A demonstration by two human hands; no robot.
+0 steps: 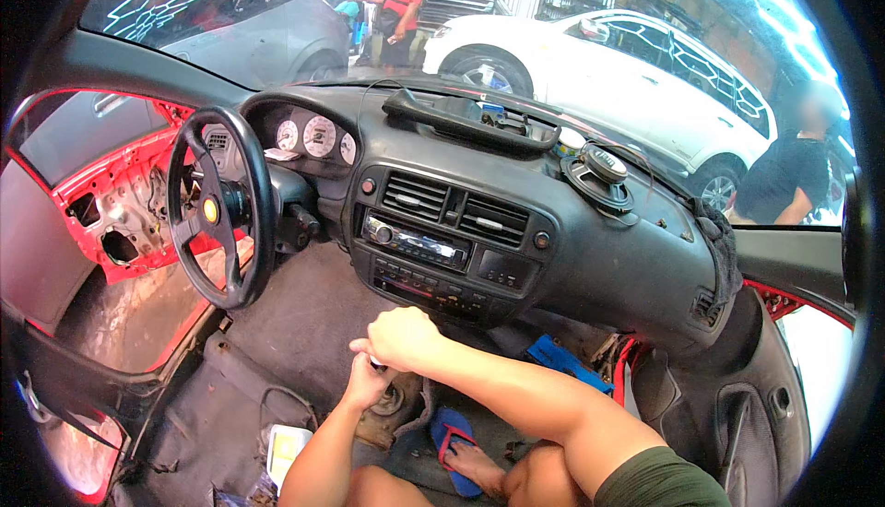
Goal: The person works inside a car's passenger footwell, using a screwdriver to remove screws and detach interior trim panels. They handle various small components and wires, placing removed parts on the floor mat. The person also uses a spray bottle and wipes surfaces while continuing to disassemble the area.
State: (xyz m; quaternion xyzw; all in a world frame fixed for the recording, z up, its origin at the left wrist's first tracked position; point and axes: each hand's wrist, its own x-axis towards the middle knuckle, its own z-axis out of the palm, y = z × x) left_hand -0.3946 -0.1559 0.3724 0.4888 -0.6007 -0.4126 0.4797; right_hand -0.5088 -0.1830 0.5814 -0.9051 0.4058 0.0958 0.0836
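Observation:
My right hand is closed in front of the lower dashboard, with its forearm reaching in from the right. Just below it, my left hand is closed too, and the two hands meet. A small dark and whitish bit shows between them; its kind is hidden by the fingers. Beneath the hands lies the uncovered base of a gear shifter on the car's floor. Above them sits the centre console with a car stereo and air vents.
To the left stand a black steering wheel and an open red door with bare inner metal. A loose speaker and a black trim piece rest on the dashboard. A blue object lies in the right footwell. People and cars are outside.

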